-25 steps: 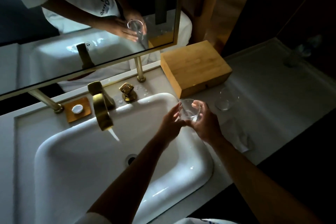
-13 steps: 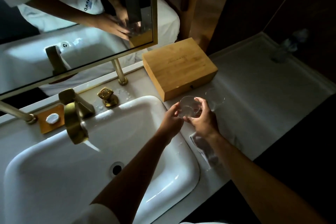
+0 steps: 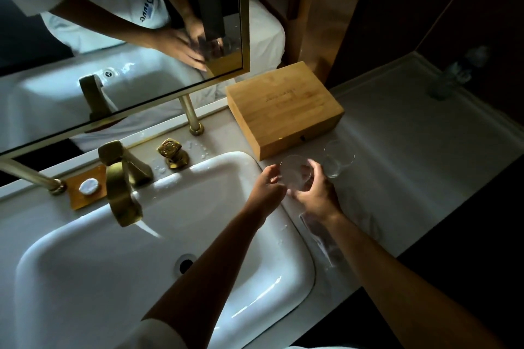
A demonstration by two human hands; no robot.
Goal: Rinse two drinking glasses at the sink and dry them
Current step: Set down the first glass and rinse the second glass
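Your right hand (image 3: 316,193) grips a clear drinking glass (image 3: 295,176) from the right side, fingers curled round its wall, with the glass tilted so that its mouth faces up toward the camera. Your left hand (image 3: 268,185) is at the glass's left side, fingertips touching or almost touching the rim; whether it actually grips cannot be told from this view. The held glass sits above the counter (image 3: 411,156), just past the right rim of the white sink (image 3: 226,167) and just in front of the wooden box (image 3: 283,110). The second glass (image 3: 337,157) stands upright on the counter, just right of the held one and close to the front corner of the box; the two glasses appear very near each other, and contact cannot be confirmed. A pale cloth (image 3: 323,238) lies on the counter beneath your right wrist, beside the sink's right edge. The brass faucet (image 3: 123,187) is discharging a thin stream of water into the basin. A brass handle (image 3: 171,151) stands to the right of the faucet, with droplets on the ledge around it. A small white soap (image 3: 89,186) rests on a wooden tray left of the faucet. The mirror (image 3: 119,22) behind reflects both hands.
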